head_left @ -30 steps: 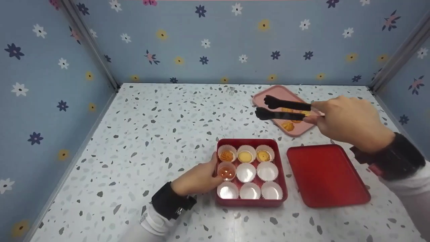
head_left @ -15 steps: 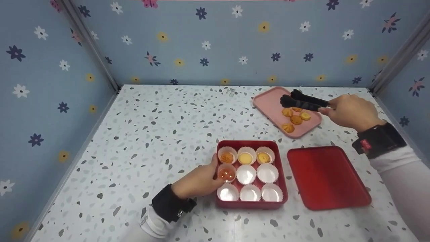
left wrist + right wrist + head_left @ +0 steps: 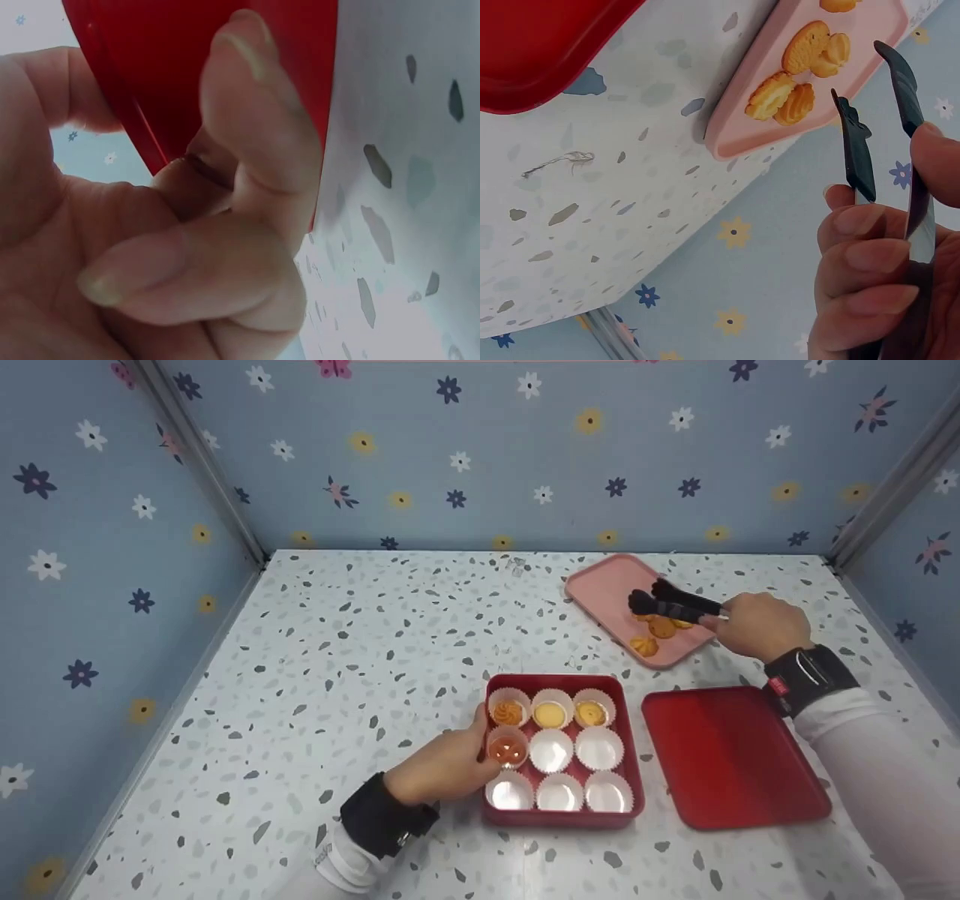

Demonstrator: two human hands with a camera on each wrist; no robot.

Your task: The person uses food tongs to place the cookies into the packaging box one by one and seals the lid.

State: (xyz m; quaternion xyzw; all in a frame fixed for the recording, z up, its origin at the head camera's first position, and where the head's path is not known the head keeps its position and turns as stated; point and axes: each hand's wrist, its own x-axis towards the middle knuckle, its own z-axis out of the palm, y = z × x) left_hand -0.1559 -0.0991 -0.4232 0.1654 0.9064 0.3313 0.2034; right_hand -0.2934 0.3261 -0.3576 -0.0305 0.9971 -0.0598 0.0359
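Observation:
My left hand [image 3: 442,765] grips the left wall of a square red box [image 3: 559,817]. In the left wrist view, curled fingers [image 3: 262,112] lie along the box's side. White paper cups [image 3: 550,750] fill the box; the back row and the middle row's left cup hold cookies [image 3: 508,712], the others none. My right hand [image 3: 769,626] holds black-tipped tongs [image 3: 857,154], thumb on one arm and fingers round the other. The tong tips are spread apart with nothing between them, over the pink tray [image 3: 611,581]. Several cookies [image 3: 806,45] lie on that tray, partly covered by the tongs in the head view.
A flat red lid or tray [image 3: 735,757] lies right of the box, below my right forearm. Speckled white table [image 3: 337,660] extends to the left. Flowered blue panels [image 3: 525,450] close off the back and sides. A thin string-like bit [image 3: 559,161] lies near the table's edge.
My right hand has moved the tongs rightward, then lowered them toward the cookies on the pink tray. The left hand keeps its grip on the box.

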